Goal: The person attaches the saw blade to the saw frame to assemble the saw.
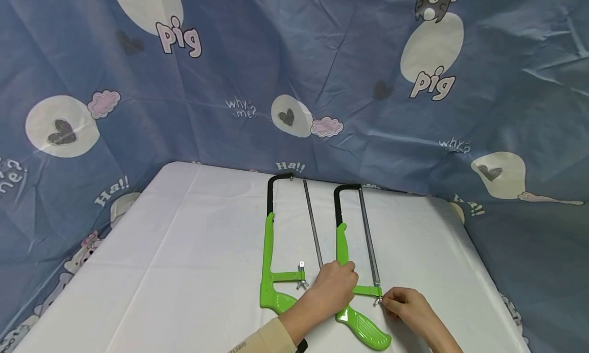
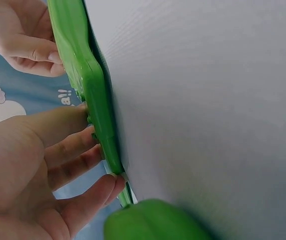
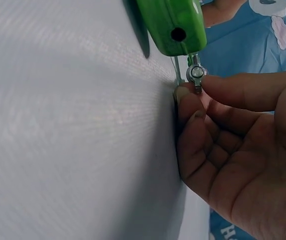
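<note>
Two green-and-black hacksaws lie side by side on the white table. My left hand [image 1: 332, 286] grips the green frame of the right hacksaw [image 1: 342, 245], its thumb and fingers on either side of the frame in the left wrist view. A grey blade [image 1: 369, 235] spans that saw from its black front arm to the green lower arm. At the end of this lower arm, my right hand [image 1: 409, 307] pinches a metal wing nut [image 3: 197, 73] between thumb and forefinger. The saw's green handle [image 1: 368, 330] points toward me, below both hands.
Left of my hands lies the other hacksaw [image 1: 268, 251], with no blade across it; its handle is partly behind my left forearm. Between the saws lies a loose blade [image 1: 313, 220]. A blue printed cloth [image 1: 257, 77] hangs behind and beside the white table [image 1: 193, 251].
</note>
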The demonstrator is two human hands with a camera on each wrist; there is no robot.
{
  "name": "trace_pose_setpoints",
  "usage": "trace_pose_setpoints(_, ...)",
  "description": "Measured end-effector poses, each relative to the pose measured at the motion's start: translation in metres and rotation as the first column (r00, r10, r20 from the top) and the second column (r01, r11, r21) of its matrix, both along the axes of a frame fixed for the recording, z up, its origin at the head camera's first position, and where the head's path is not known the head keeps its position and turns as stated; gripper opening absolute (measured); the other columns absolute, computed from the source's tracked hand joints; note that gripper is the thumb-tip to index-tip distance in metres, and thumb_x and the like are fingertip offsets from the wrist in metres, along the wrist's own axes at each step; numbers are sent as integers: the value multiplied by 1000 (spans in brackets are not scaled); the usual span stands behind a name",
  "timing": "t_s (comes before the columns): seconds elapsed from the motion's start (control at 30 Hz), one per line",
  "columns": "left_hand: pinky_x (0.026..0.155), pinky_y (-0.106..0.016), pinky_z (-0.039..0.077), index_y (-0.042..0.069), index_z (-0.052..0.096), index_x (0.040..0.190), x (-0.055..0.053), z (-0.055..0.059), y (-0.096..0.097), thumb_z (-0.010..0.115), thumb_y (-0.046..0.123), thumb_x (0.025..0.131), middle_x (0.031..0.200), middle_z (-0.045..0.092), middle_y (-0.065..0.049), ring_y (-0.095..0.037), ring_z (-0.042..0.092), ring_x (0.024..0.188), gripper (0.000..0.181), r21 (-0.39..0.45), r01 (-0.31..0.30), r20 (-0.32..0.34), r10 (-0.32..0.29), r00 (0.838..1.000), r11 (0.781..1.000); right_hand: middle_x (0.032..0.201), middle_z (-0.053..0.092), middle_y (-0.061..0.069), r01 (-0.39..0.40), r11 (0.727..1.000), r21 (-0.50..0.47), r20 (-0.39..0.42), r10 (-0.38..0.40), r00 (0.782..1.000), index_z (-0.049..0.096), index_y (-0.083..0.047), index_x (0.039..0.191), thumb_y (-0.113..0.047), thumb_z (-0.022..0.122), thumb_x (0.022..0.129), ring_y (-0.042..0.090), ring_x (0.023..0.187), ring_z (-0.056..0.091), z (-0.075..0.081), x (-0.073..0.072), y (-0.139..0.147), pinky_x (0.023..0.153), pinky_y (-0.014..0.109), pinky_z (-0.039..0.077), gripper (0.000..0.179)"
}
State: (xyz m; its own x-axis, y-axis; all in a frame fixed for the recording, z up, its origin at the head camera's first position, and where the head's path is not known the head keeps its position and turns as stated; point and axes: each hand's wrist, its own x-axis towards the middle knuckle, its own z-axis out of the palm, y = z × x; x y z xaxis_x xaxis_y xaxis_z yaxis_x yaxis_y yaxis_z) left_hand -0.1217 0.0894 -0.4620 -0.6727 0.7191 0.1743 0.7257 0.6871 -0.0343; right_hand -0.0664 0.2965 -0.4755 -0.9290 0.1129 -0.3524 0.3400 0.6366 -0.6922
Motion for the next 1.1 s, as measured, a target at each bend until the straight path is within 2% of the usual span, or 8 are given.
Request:
trace_pose_setpoints(0.17, 44, -20, 43, 19, 75, 85, 0, 0, 0, 77, 36, 82, 78, 59, 6, -9, 51, 60, 17, 9, 5, -2, -5, 1000, 1000, 76, 66, 3, -14, 1000, -21, 6, 14, 1000, 69, -1, 92, -14, 65, 92, 17, 69, 60, 0, 1, 2, 59, 30, 52, 13)
trace_pose_setpoints(0.47, 42, -20, 43, 20, 74, 81, 0, 0, 0, 76, 35, 82, 76, 57, 7, -8, 50, 57, 15, -4, -1, -29, 0, 1000, 1000, 71, 63, 3, 39, 999, 22, -29, -38, 999, 66, -4, 85, -8, 69, 87, 16, 64, 58, -3, 1, -4, 56, 27, 50, 6)
trace_pose_setpoints(0.63, 42, -20, 43, 19, 75, 82, 1, 0, 0, 77, 35, 81, 76, 58, 6, -8, 50, 57, 16, -2, -1, -25, 1, 1000, 1000, 71, 63, 2, 1, 1000, 25, -51, 0, 999, 65, -3, 84, -7, 68, 86, 15, 64, 58, -3, 2, -4, 55, 26, 49, 5)
trace_pose_setpoints(1.1, 43, -19, 43, 19, 75, 83, 0, 0, 0, 77, 36, 82, 76, 58, 6, -8, 50, 57, 17, 0, 7, -13, -7, 1000, 1000, 71, 66, 2, -33, 999, 38, -50, 35, 998, 70, -1, 82, -6, 70, 84, 15, 65, 58, -1, 3, -4, 55, 24, 48, 5)
